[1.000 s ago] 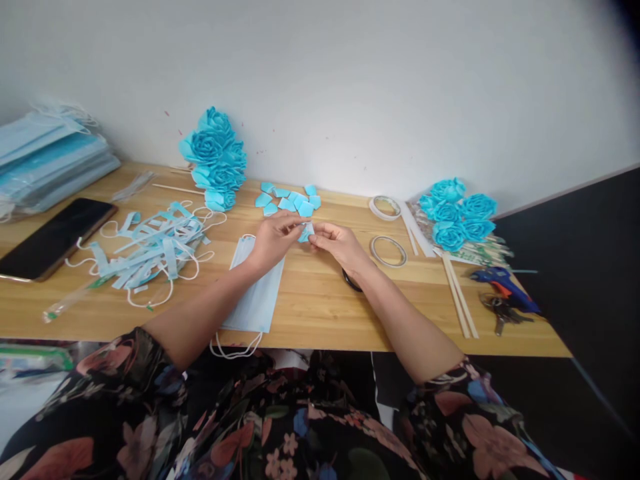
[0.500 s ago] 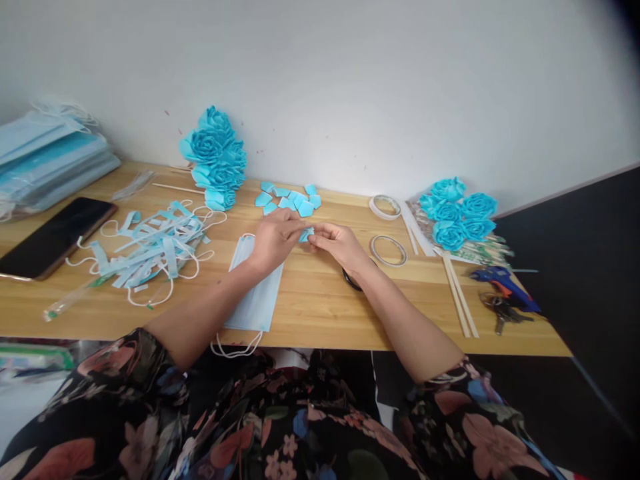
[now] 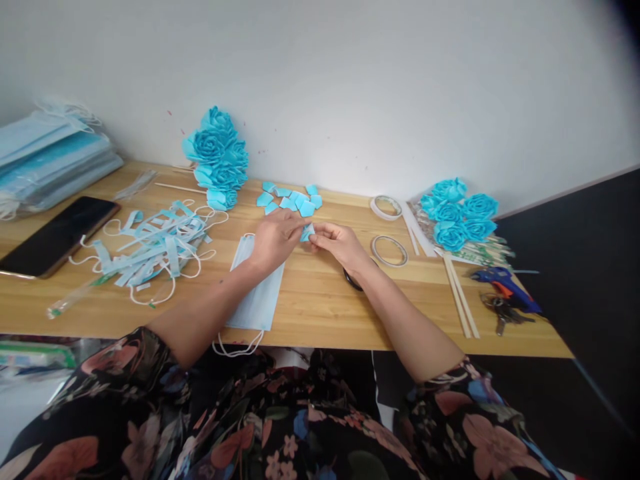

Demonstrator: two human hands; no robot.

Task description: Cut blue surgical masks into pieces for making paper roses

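Observation:
My left hand (image 3: pixel 274 240) and my right hand (image 3: pixel 336 241) meet over the wooden table (image 3: pixel 320 300), both pinching one small blue piece (image 3: pixel 307 232) between their fingertips. Just behind them lies a scatter of several similar blue cut pieces (image 3: pixel 291 198). A pale blue face mask (image 3: pixel 257 288) lies flat under my left wrist, its ear loops hanging over the front edge. A dark round object (image 3: pixel 351 280) is partly hidden under my right wrist.
Blue fabric roses stand at the wall (image 3: pixel 217 159) and lie at the right (image 3: pixel 457 213). Cut mask strips and loops (image 3: pixel 155 243), a phone (image 3: pixel 55 235) and stacked masks (image 3: pixel 50 163) are at left. Two tape rolls (image 3: pixel 389 249), wooden sticks (image 3: pixel 457 293), a glue gun (image 3: pixel 505 283) and keys lie at right.
The hands have stayed together on the small blue piece, only the fingers working it slightly. The view has shifted a little to the right.

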